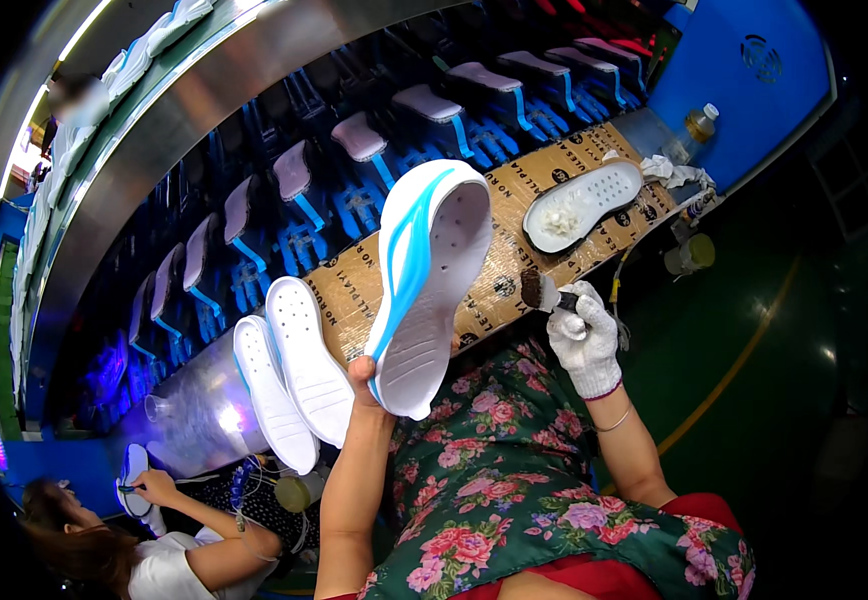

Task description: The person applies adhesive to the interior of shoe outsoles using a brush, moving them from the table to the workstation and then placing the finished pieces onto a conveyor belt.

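Workshop; far left, co-worker in white top. Worktop partly covered in brown cardboard; two white perforated soles at near edge. Left hand grasps white-and-blue curved sole by lower end, raised above worktop; end-only grip might slip. Right hand, white-gloved, fingers around dark-bristled brush; stray touch could smear sole. Green floor beyond.
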The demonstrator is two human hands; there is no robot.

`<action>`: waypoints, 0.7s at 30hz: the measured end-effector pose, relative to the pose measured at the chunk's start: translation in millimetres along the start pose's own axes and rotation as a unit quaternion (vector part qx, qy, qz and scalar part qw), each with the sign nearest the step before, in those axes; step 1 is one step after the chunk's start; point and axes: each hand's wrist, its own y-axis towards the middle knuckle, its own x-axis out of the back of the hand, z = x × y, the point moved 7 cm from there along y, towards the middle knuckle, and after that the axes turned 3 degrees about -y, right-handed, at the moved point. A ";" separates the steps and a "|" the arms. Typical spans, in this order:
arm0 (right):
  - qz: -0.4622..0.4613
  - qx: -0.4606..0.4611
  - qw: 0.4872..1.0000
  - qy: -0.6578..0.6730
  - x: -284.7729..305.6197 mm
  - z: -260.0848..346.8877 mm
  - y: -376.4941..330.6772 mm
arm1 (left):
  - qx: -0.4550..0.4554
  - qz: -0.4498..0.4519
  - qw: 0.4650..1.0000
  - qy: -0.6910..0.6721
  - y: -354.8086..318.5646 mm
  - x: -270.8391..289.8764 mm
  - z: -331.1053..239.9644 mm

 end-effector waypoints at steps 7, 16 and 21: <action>-0.020 0.028 0.999 0.000 17.1 7.3 4.4 | 0.032 0.023 0.998 -0.039 4.2 -21.9 -4.6; -0.066 0.046 0.996 -0.033 31.1 17.0 3.5 | 0.018 0.265 0.960 -0.094 16.0 -135.5 -86.6; -0.095 0.032 0.994 -0.036 45.5 11.7 3.9 | -0.014 0.438 0.892 -0.114 109.5 -227.9 -144.5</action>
